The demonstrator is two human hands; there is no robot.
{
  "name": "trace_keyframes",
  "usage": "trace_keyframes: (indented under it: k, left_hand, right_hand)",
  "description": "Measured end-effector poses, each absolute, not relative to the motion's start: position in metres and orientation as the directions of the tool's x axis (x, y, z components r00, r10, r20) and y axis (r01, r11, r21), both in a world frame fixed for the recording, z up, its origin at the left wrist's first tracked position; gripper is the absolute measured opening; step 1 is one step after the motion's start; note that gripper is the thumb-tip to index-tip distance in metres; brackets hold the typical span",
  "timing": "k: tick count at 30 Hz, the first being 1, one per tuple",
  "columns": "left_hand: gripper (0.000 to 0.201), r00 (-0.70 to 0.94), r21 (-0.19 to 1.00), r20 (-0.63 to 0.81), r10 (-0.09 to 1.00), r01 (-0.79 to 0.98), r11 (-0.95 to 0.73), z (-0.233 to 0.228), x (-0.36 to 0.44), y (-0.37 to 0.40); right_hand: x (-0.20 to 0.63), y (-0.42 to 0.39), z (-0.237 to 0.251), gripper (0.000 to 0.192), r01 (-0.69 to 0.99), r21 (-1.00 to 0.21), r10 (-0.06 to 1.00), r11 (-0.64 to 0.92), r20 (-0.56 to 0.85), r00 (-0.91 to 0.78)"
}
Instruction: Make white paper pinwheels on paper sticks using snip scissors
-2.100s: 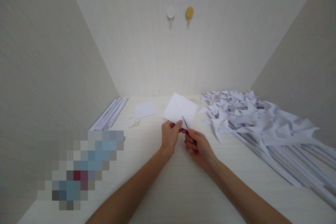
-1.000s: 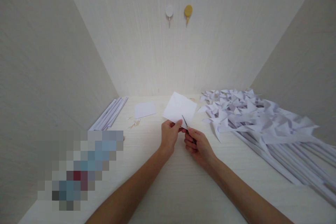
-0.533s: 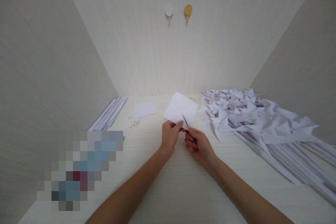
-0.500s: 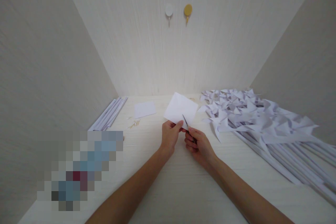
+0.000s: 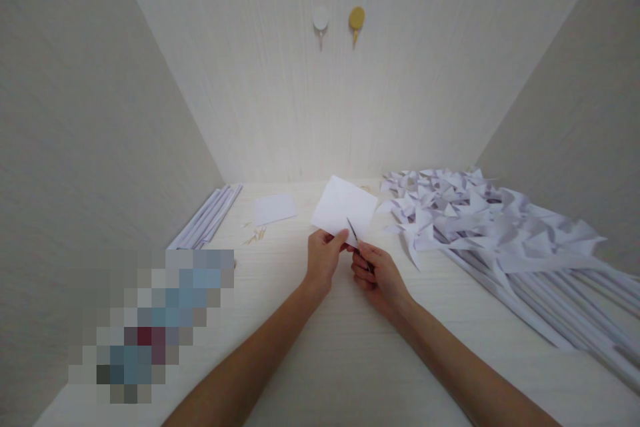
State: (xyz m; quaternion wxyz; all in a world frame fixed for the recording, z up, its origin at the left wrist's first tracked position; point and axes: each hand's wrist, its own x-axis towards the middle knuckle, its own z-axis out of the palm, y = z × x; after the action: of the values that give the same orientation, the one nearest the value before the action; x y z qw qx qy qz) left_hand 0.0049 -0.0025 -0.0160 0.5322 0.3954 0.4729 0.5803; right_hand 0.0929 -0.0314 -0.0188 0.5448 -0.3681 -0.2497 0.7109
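My left hand [image 5: 324, 260] pinches the near corner of a white square of paper [image 5: 343, 205], holding it up above the pale table [image 5: 350, 360]. My right hand [image 5: 379, 277] grips small scissors [image 5: 354, 232] whose dark blades point up into the paper's lower edge, right beside my left thumb. The two hands almost touch.
A large heap of white paper pinwheels on long rolled sticks [image 5: 500, 233] fills the table's right side. Rolled white paper sticks [image 5: 207, 217] lie along the left wall. A loose paper square [image 5: 274, 208] and some small wooden picks [image 5: 256, 235] lie at the back. Two hooks [image 5: 339, 19] hang on the wall.
Almost nothing has moved. The paper has shifted slightly in my left hand while the scissor blades stay at its lower edge.
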Motion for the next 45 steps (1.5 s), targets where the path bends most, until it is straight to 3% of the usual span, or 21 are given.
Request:
trace_keyframes:
  k: [45]
  left_hand:
    - [0.016,-0.089,0.965,-0.053,0.995,-0.260,0.028,-0.0160,0.0048,-0.0019]
  right_hand:
    - [0.0929,-0.0311,-0.0189,0.026,-0.582,-0.767,0.961,-0.271,-0.246,-0.123]
